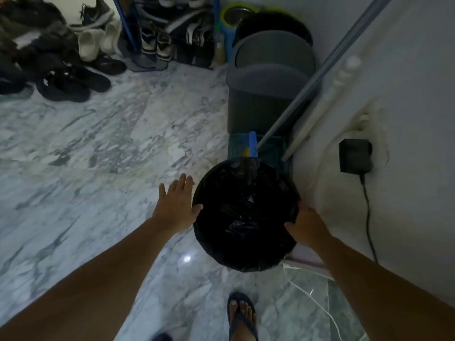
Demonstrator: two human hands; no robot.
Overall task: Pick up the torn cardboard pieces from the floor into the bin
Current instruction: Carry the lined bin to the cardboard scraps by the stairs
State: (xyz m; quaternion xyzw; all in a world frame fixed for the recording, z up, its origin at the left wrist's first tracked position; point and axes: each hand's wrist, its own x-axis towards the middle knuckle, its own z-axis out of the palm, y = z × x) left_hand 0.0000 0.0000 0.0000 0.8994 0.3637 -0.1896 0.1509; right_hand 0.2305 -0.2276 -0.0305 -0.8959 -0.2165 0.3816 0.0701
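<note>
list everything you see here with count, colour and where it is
bin: 1, black liner, floor centre, by wall
swing-lid bin: 1, grey, behind black bin
shoes: many pairs, mostly black, some white, top left floor
shoe rack: 1, blue frame, top centre
mop handle: 1, grey, leaning on wall
adapter: 1, black, plugged on right wall
cable: 1, white, floor lower right
cardboard pieces: none visible
foot in sandal: 1, dark blue, bottom centre
left hand: open, at bin's left rim
right hand: gripping bin's right rim
</note>
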